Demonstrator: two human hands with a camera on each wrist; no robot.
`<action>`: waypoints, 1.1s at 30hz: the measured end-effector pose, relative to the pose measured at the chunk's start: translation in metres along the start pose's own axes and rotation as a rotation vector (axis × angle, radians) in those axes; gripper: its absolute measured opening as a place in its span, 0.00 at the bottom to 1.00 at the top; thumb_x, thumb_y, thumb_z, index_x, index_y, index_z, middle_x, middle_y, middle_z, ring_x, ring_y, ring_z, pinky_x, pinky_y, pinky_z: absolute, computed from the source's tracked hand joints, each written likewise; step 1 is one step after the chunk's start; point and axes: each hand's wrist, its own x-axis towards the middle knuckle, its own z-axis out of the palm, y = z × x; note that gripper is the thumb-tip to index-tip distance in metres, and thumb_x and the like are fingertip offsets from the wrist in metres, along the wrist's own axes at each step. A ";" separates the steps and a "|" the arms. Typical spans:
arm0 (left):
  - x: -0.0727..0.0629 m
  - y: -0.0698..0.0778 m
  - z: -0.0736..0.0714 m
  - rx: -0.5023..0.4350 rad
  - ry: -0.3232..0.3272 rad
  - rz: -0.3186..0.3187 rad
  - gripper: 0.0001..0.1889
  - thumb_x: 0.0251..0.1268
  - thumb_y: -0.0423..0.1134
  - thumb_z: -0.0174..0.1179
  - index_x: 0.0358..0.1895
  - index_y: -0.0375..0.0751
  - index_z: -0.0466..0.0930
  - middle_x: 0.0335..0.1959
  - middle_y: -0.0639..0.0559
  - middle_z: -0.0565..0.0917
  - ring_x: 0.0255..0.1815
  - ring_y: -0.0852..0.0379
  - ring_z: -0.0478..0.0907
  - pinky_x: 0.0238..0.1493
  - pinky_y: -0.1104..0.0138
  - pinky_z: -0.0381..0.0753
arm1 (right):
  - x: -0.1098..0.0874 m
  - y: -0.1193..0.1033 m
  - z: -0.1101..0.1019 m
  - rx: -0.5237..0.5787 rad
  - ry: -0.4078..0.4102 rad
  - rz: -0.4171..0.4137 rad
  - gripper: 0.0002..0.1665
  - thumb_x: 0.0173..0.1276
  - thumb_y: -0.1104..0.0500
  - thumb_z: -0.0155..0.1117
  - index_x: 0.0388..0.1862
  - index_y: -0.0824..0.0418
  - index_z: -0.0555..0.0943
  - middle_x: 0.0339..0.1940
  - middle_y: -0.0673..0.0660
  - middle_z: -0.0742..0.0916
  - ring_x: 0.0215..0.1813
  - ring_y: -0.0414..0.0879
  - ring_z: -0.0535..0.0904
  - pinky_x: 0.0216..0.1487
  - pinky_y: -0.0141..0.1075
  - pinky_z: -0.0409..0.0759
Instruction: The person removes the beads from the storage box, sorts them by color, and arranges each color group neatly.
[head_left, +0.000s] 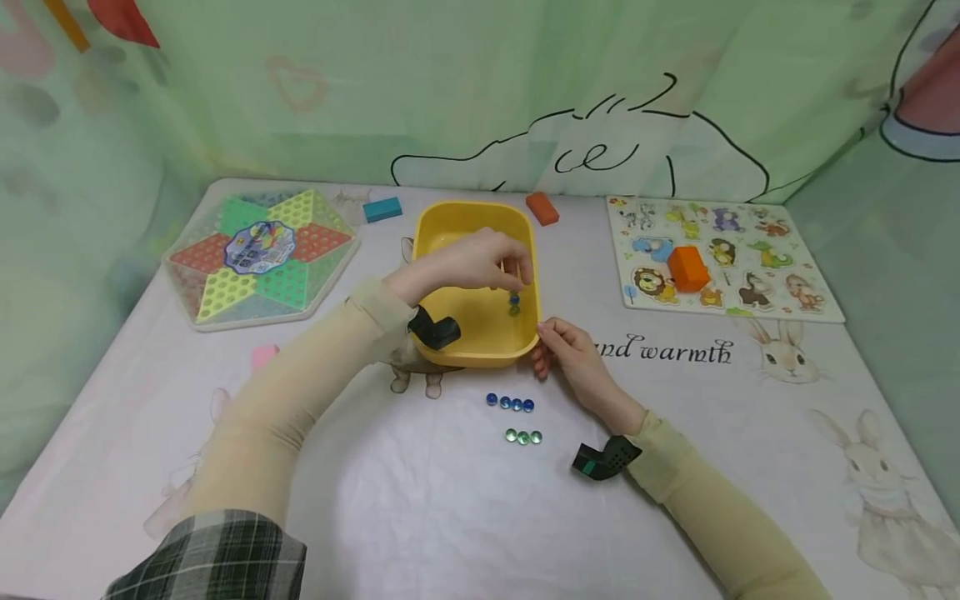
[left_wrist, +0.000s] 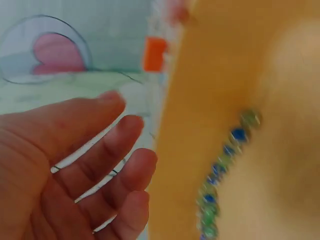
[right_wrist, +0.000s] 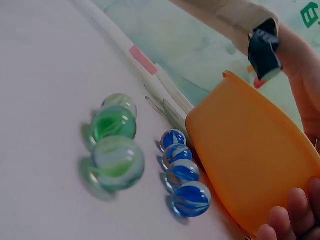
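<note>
Our left grip point(head_left: 487, 260) hangs loose over the right side of the yellow tub point(head_left: 480, 333), fingers softly bent and holding nothing that we can see, while our right grip point(head_left: 576, 360) pinches the tub's rim by its near right corner. Beneath the left fingers, mixed marbles point(left_wrist: 218, 170), blue and green, lie in a line on the tub's floor along its right wall. We judge them to be hard, smooth glass, light but slippery and quick to roll, best nipped one at a time between thumb and forefinger across the widest part. As for the tub, it looks like thin, stiff, light plastic; its lip gives us a sure hold.

On the table point(head_left: 420, 517), just beyond the tub's near side, we have four blue marbles point(head_left: 506, 403) in a row, with three green marbles point(head_left: 523, 437) nearer still. Past the tub's far corners sit a blue block point(head_left: 382, 209) on the left and a red block point(head_left: 542, 208) on the right. Farther out lie a star game board point(head_left: 258, 250) to the left and an animal puzzle board point(head_left: 738, 300) to the right, an orange block point(head_left: 687, 269) resting on it.
</note>
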 end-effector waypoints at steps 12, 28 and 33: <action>0.033 -0.020 0.021 0.280 -0.214 -0.051 0.12 0.59 0.29 0.57 0.44 0.45 0.83 0.44 0.51 0.81 0.43 0.56 0.73 0.50 0.66 0.72 | -0.001 -0.001 0.000 -0.006 -0.004 -0.032 0.13 0.74 0.58 0.43 0.29 0.60 0.69 0.22 0.48 0.78 0.23 0.39 0.73 0.26 0.29 0.75; 0.034 -0.025 0.034 0.396 -0.184 -0.034 0.10 0.58 0.35 0.60 0.44 0.43 0.82 0.43 0.50 0.81 0.44 0.56 0.74 0.50 0.65 0.73 | -0.002 0.002 -0.001 0.000 0.000 -0.043 0.13 0.74 0.58 0.43 0.29 0.59 0.70 0.22 0.49 0.78 0.22 0.39 0.73 0.25 0.29 0.75; 0.028 -0.024 0.027 0.291 -0.142 -0.007 0.09 0.60 0.36 0.59 0.43 0.41 0.81 0.40 0.50 0.82 0.41 0.57 0.74 0.48 0.67 0.73 | -0.001 0.002 -0.001 -0.001 0.000 -0.034 0.13 0.74 0.58 0.43 0.29 0.59 0.70 0.22 0.49 0.78 0.22 0.39 0.73 0.25 0.29 0.75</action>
